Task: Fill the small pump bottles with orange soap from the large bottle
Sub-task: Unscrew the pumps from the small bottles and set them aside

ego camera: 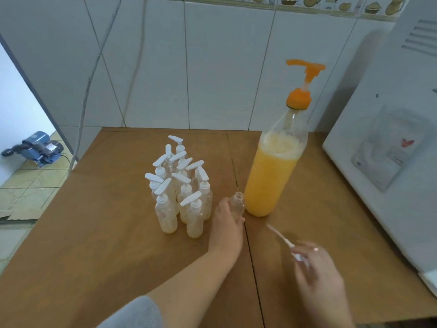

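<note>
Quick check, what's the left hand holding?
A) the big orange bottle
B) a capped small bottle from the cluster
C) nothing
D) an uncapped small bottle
D: the left hand grips a small clear bottle with an open neck, beside the large bottle; the right hand holds the removed pump.

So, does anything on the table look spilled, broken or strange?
No spill or damage shows. One small bottle, held by the left hand beside the large bottle, has no pump; the right hand holds the removed pump. That fits filling.
</note>
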A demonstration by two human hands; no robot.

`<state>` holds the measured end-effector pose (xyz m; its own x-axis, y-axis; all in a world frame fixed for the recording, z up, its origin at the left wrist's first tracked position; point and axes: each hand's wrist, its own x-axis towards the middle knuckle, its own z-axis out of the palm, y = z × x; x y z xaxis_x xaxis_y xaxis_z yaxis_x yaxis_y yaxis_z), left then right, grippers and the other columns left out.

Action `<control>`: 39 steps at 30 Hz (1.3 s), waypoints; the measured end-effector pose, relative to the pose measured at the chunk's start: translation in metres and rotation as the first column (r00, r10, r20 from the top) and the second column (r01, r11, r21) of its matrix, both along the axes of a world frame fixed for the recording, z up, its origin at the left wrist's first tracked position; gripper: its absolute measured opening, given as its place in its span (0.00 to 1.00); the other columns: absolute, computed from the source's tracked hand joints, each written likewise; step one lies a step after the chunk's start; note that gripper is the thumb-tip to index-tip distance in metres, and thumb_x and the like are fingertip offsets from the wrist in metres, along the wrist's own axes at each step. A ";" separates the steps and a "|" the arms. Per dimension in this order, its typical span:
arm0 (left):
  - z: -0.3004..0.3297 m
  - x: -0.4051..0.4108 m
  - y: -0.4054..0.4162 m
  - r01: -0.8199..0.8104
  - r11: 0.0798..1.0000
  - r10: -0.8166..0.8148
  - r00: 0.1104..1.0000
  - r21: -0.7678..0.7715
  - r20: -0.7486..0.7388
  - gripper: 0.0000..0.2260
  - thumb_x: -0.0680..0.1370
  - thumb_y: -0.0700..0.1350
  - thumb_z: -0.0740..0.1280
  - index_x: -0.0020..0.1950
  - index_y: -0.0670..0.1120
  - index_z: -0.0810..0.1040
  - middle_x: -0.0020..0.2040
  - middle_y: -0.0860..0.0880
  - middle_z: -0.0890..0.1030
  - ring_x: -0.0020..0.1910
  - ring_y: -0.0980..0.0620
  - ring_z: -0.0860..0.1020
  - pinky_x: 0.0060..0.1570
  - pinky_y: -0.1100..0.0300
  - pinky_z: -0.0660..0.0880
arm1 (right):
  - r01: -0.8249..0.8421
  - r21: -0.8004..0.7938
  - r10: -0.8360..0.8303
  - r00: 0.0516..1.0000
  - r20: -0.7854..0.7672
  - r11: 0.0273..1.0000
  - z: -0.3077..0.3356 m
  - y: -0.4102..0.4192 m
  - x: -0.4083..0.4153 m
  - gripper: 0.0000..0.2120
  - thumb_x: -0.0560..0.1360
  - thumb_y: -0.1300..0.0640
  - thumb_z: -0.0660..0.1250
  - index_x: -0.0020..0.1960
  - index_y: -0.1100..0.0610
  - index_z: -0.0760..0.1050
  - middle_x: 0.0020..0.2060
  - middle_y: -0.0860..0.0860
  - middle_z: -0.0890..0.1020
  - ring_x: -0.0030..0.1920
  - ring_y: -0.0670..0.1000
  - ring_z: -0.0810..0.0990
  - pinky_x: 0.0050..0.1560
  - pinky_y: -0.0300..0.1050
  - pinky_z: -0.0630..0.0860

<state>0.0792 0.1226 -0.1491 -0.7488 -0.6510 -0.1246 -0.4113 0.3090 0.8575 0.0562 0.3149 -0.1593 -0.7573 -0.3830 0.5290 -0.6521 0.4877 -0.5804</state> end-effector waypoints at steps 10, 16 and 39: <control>-0.008 0.102 0.023 -0.152 0.988 0.151 0.983 -0.003 -0.102 0.24 0.75 0.45 0.69 0.65 0.56 0.61 0.53 0.61 0.70 0.53 0.62 0.71 0.54 0.63 0.72 | -0.146 0.347 0.106 0.986 0.130 0.927 -0.040 -0.010 -0.024 0.07 0.68 0.58 0.76 0.46 0.55 0.83 0.51 0.49 0.81 0.58 0.55 0.78 0.62 0.37 0.66; -0.011 0.113 -0.014 -0.343 0.938 0.346 0.936 0.049 -0.065 0.24 0.73 0.50 0.71 0.65 0.55 0.66 0.44 0.56 0.75 0.41 0.57 0.75 0.40 0.65 0.71 | -0.273 0.379 0.147 0.933 0.329 0.884 -0.016 -0.016 -0.027 0.31 0.65 0.23 0.56 0.56 0.43 0.76 0.59 0.36 0.71 0.67 0.41 0.64 0.69 0.44 0.61; 0.012 0.090 -0.034 -0.152 0.953 0.122 0.984 -0.263 -0.128 0.15 0.70 0.54 0.69 0.55 0.53 0.77 0.43 0.59 0.72 0.45 0.59 0.71 0.41 0.69 0.68 | -0.268 0.047 0.238 0.912 0.333 0.962 0.082 -0.158 0.035 0.05 0.72 0.51 0.71 0.44 0.52 0.77 0.39 0.44 0.73 0.40 0.43 0.72 0.40 0.33 0.69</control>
